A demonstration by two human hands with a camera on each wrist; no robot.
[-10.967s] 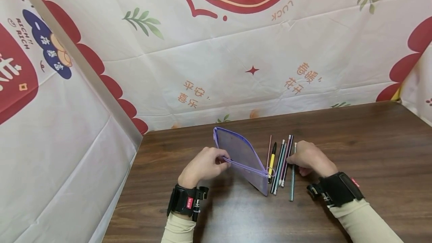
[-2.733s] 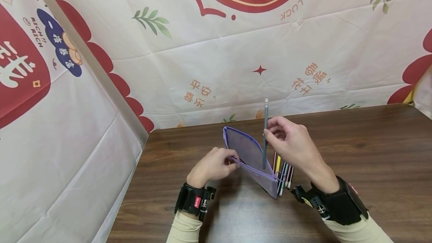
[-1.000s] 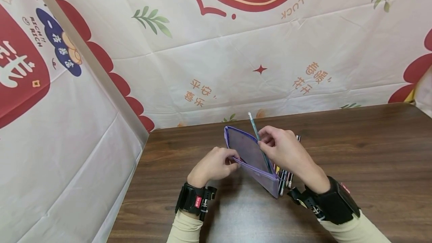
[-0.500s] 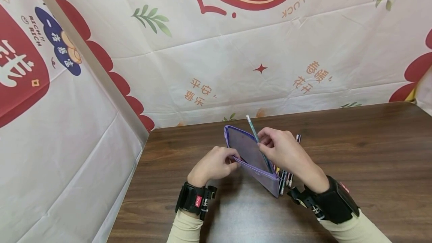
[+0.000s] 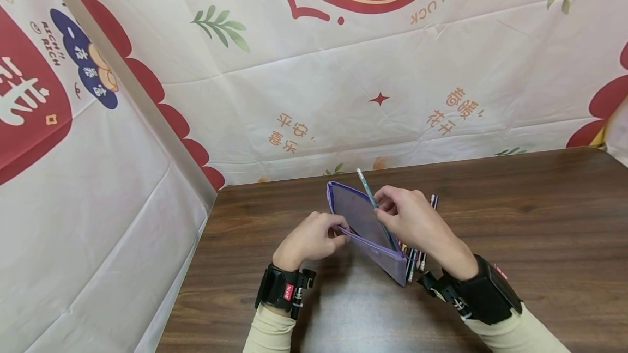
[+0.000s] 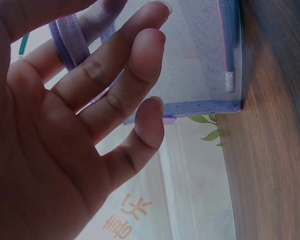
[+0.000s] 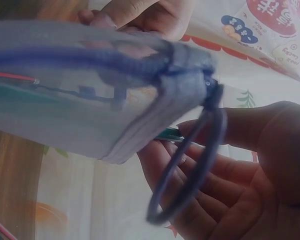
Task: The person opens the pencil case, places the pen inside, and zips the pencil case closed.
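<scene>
Right hand (image 5: 408, 214) pinches a pencil (image 5: 366, 186) — its low end slants into the pouch (image 5: 387, 263), left of that hand; left hand (image 5: 310, 237) pinches the rim (image 5: 370, 242).

From above, the head view looks forward and down at the left hand (image 5: 311, 237) and right hand (image 5: 407, 214); the wrist views (far nearer) each face their own hand, sharing the pouch (image 5: 386, 262) between the two.
</scene>
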